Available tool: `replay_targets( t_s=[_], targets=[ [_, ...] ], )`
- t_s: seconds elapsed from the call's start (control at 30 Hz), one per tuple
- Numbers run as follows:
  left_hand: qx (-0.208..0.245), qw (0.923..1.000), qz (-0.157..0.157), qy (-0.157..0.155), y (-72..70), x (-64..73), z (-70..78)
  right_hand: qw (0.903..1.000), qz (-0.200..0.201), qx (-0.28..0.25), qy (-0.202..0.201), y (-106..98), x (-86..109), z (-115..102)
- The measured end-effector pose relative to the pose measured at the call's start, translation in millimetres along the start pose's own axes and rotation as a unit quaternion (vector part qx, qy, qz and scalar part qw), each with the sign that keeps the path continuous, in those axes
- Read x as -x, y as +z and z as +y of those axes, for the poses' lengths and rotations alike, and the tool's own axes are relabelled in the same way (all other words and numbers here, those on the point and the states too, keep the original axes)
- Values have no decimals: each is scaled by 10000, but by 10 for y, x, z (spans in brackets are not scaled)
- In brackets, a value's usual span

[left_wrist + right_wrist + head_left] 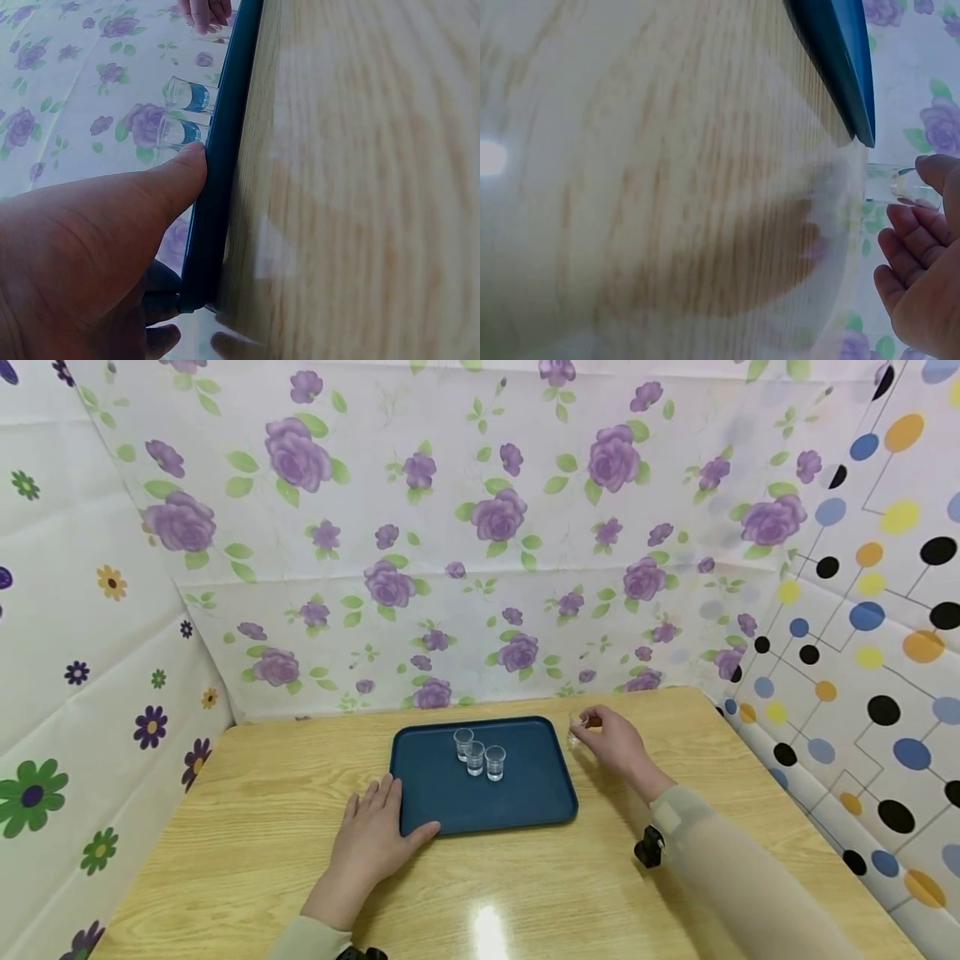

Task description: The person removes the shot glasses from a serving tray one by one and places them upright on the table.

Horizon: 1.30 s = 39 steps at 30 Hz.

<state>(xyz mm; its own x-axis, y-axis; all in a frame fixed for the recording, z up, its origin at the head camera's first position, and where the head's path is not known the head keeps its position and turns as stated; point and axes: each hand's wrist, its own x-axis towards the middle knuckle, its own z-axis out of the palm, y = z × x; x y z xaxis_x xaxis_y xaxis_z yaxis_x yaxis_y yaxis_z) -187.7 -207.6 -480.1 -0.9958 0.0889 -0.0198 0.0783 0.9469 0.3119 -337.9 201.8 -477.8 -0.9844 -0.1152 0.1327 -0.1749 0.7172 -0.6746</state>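
Note:
A blue tray (442, 806) lies on the table, bearing three small clear shot glasses grouped near its middle: a rear one (463, 743), a middle one (475, 760) and a right one (495, 765). At the tray's near left corner my left hand (372, 835) rests with spread, straight fingers, its thumb along the front rim. Just past the right rim, my right hand (615, 743) pinches another shot glass (881, 184) near its top, between thumb and fingers. That glass appears to stand on the table, partly hidden by the fingers in the head view.
The pale wooden table (262, 810) extends around the tray. A flowered cloth (465, 560) hangs behind it, with a dotted cloth (862, 652) along the right side and another flowered cloth (75, 610) at the left.

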Motion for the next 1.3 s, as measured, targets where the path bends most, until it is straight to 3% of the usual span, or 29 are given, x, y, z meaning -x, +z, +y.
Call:
replay_targets(
  t_s=[0.63, 1.07, 1.3],
  targets=[
    [28, 10000, 45, 22, 44, -1, -7, 9996, -109, -86, 234, 0, 43, 116],
    [7, 10000, 33, -30, 33, -6, -47, 9991, 224, -201, -297, -21, 188, -73],
    [-1, 10000, 70, -2, 34, 4, -44, 9964, 442, 140, -703, 0, 294, -221]
  ],
)
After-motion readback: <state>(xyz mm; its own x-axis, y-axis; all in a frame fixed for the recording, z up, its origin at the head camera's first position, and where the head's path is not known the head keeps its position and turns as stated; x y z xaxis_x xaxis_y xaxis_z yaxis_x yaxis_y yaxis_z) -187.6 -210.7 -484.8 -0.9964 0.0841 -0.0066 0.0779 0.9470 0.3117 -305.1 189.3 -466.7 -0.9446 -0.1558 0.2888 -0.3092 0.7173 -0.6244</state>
